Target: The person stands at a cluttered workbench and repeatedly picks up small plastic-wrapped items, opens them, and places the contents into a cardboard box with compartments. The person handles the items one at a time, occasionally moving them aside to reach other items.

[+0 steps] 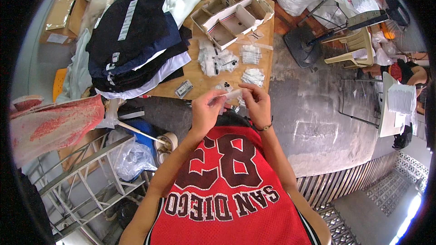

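Observation:
A small whitish plastic packet point(233, 94) is stretched between my two hands at the near edge of a wooden table. My left hand point(206, 110) pinches its left end, and my right hand point(258, 105) pinches the other end. Just beyond the fingers lie more small clear packets point(224, 86). A loose heap of clear packets with labels point(217, 60) spreads farther back, beside two neater piles, one upper point(250, 54) and one lower point(253, 77). To the left of my hands a single labelled packet point(184, 89) rests on the wood.
A divided cardboard box point(231, 20) stands at the table's back. Folded black, navy and white garments point(136, 41) are stacked on the left. A metal ladder point(86, 177) stands at lower left. Right are a pedestal fan point(304, 45), a beige plastic chair point(352, 50) and another person point(411, 75).

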`<state>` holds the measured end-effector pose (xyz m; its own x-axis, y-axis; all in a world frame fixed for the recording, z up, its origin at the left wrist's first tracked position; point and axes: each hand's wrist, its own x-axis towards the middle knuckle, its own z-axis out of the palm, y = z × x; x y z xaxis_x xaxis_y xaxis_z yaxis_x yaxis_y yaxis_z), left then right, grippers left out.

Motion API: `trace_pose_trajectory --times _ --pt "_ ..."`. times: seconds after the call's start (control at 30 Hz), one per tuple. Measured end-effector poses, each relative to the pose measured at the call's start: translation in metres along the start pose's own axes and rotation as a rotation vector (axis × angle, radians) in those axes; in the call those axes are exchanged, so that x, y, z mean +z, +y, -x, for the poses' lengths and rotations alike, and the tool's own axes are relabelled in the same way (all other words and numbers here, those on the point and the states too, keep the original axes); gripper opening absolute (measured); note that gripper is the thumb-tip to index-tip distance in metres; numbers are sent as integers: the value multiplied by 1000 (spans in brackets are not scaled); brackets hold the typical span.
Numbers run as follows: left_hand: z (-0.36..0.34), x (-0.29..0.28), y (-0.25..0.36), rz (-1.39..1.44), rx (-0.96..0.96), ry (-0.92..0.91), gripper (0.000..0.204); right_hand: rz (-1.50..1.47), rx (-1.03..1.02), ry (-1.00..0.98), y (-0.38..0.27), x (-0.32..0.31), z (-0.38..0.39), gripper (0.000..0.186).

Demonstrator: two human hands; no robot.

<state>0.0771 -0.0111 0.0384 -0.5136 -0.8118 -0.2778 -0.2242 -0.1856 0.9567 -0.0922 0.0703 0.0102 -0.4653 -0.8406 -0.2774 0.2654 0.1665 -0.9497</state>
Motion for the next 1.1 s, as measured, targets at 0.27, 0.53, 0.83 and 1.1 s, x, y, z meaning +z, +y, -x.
trace_pose_trajectory --times 0.27,0.53,0.83,1.1 --pt "6 -21 13 -489 834 33 33 -428 444 -134 -36 -2 25 43" --pt "7 -19 11 -463 859 23 33 -261 441 -195 -35 6 32 20" --pt "-8 -8 -1 35 148 164 23 -24 250 -83 -38 6 26 18" --pt "-5 -10 12 381 -190 -54 19 29 196 -22 -25 6 20 21"
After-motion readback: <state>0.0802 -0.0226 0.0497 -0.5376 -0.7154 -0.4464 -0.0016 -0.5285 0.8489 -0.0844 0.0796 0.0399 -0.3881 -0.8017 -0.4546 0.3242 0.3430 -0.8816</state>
